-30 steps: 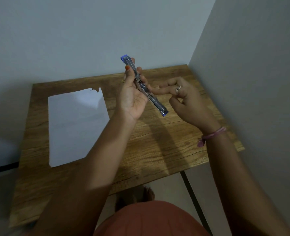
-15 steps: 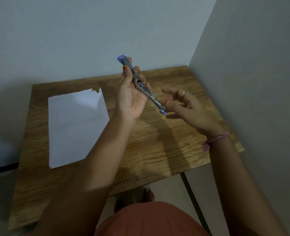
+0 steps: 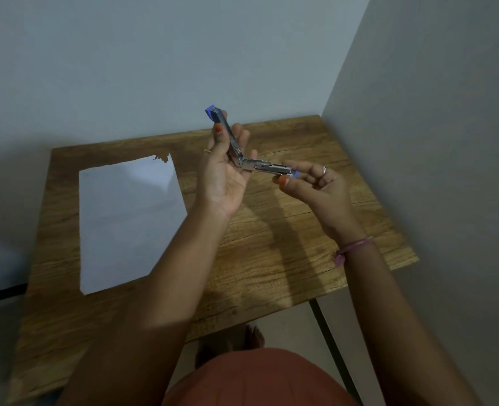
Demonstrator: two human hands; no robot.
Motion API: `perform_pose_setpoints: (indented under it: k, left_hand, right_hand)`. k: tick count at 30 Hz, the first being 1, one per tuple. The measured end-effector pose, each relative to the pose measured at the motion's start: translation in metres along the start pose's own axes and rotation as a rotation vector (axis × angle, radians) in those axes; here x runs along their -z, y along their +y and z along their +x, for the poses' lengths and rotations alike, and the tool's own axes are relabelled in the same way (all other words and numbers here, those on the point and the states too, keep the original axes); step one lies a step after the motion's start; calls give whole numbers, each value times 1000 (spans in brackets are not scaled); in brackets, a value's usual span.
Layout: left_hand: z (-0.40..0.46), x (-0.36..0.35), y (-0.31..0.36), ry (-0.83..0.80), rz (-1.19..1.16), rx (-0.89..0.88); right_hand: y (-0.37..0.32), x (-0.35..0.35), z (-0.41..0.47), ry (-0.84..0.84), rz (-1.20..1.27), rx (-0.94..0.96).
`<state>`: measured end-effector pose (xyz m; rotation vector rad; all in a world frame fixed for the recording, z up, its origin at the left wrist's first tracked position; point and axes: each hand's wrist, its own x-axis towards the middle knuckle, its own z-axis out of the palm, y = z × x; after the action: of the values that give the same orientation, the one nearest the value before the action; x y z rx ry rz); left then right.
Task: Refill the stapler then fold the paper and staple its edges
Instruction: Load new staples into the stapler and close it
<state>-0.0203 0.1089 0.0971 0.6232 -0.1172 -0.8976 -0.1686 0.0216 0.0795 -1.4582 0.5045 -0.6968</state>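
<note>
- Half a second ago we had the stapler [image 3: 244, 155] stretched out almost straight; now it is bent at its hinge, one arm rising in our left hand [image 3: 223, 171] and the other swung round to lie nearly level toward our right hand [image 3: 309, 186].
- Our left hand is curled around the upright arm, thumb pressed against its side, the blue cap poking out above the fingertips.
- Our right hand pinches the blue-tipped end of the level arm between thumb and forefinger, the other fingers loosely curled.
- We hold the stapler in the air above the wooden table [image 3: 271, 259], near its far edge.
- Our sheet of paper [image 3: 128, 221] lies flat and unfolded on the table's left side, well apart from both hands, with a ragged far corner.
- We judge we are closing the stapler at the end of the refill; the channel is too small and dim to tell whether staples sit inside.
- Risks from here: if we snap the arms shut while the strip sits crooked, it may jam or spill out.
- Our left palm lies close to the hinge, so a quick closure could nip skin.
- Our light pinch on the right could also slip off the tip.
</note>
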Motion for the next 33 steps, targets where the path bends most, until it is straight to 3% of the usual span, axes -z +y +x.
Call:
perform_pose_setpoints:
  k: [5, 10, 15, 22, 27, 33]
  left_hand:
    - [-3, 9, -10, -28, 87, 69]
    - [-13, 20, -25, -44, 261, 309]
    - [-21, 31, -33, 7, 169, 487]
    - [-23, 40, -42, -13, 33, 608]
    - [-23, 45, -43, -26, 23, 644]
    - [-21, 48, -46, 28, 11, 648]
  right_hand:
    - [-5, 3, 10, -9, 19, 32]
    - [-2, 4, 25, -89, -42, 7]
    - [12, -3, 27, -65, -30, -84]
    - [29, -21, 17, -171, 358, -460]
    - [32, -25, 18, -201, 572, -513]
    - [37, -31, 22, -108, 590, -587]
